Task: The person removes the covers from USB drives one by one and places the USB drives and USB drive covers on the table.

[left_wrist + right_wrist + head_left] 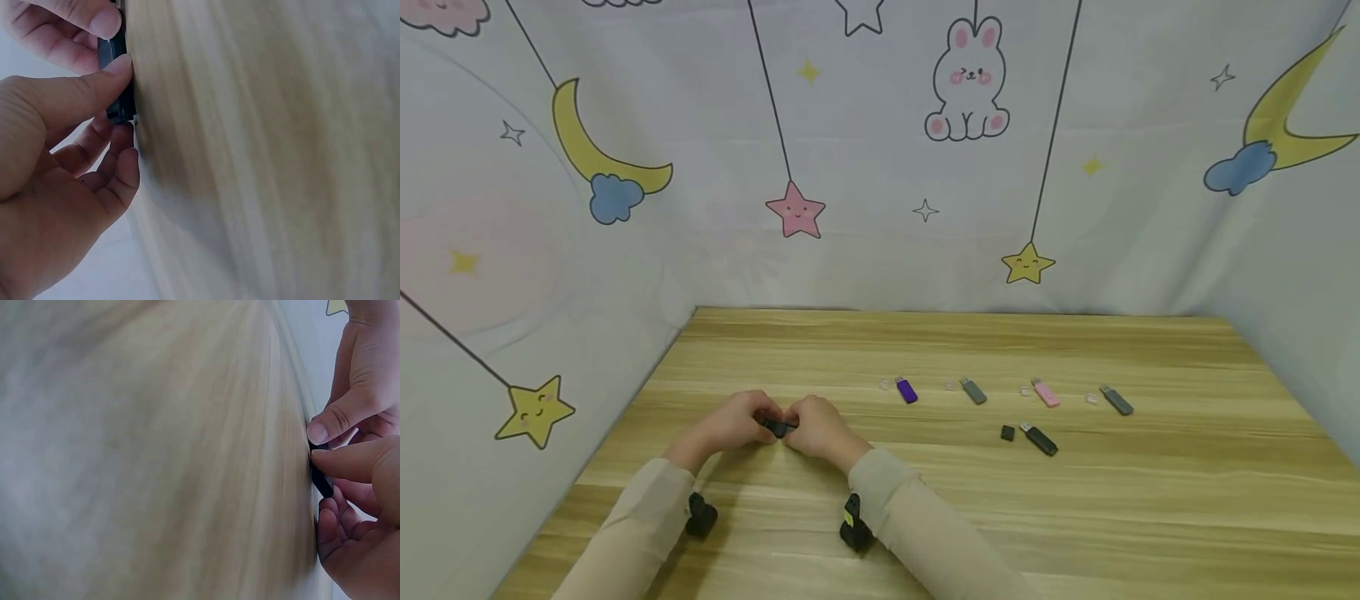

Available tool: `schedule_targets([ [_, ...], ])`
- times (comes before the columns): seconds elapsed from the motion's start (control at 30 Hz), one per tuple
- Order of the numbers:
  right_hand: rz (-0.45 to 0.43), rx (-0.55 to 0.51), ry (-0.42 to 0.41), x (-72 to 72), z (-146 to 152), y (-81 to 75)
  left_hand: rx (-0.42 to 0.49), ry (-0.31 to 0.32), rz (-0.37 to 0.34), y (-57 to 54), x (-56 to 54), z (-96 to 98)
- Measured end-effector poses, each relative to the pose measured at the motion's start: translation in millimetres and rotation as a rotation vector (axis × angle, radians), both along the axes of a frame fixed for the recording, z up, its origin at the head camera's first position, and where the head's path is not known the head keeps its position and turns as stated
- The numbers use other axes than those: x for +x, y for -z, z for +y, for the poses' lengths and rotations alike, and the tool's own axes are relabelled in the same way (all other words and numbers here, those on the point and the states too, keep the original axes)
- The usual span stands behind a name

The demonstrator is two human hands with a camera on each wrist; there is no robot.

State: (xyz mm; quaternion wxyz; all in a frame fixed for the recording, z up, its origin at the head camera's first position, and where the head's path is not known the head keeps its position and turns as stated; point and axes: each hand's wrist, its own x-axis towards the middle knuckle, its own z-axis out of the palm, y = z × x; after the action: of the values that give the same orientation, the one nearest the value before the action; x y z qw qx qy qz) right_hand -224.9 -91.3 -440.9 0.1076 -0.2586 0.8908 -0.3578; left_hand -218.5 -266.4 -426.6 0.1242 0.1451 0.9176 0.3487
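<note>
Both hands meet over the left part of the wooden table, holding one black USB flash drive between them. My left hand pinches one end of it between thumb and fingers. The other end is in the pinch of my right hand. In the left wrist view the black drive shows a slim body, partly covered by both thumbs. The right wrist view shows the same drive just above the tabletop. Whether its cap is on is hidden by the fingers.
To the right, a purple drive, a grey drive, a pink drive and another grey drive lie in a row, each beside a small clear cap. Nearer lies a black drive beside its black cap.
</note>
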Motion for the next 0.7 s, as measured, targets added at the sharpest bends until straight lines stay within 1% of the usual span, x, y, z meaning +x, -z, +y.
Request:
schedule_targets([
  [0.07, -0.003, 0.002, 0.003, 0.1, 1, -0.3, -0.006, 0.015, 0.014, 0.3, 0.1, 1.2],
  [0.23, -0.022, -0.001, 0.009, 1.7, 3, -2.2, -0.021, 0.025, 0.015, -1.3, 1.1, 5.0],
  [0.3, -0.028, -0.01, 0.011, 2.1, 4, -2.5, -0.027, 0.015, 0.008, -2.0, 1.5, 7.1],
  [0.53, -0.037, -0.059, 0.006, 1.1, 8, -2.0, -0.06, 0.034, 0.024, -3.7, 0.7, 12.2],
  [0.7, -0.027, -0.073, -0.004, -0.8, 15, -4.4, -0.069, 0.052, 0.044, -8.9, -1.5, 17.0],
])
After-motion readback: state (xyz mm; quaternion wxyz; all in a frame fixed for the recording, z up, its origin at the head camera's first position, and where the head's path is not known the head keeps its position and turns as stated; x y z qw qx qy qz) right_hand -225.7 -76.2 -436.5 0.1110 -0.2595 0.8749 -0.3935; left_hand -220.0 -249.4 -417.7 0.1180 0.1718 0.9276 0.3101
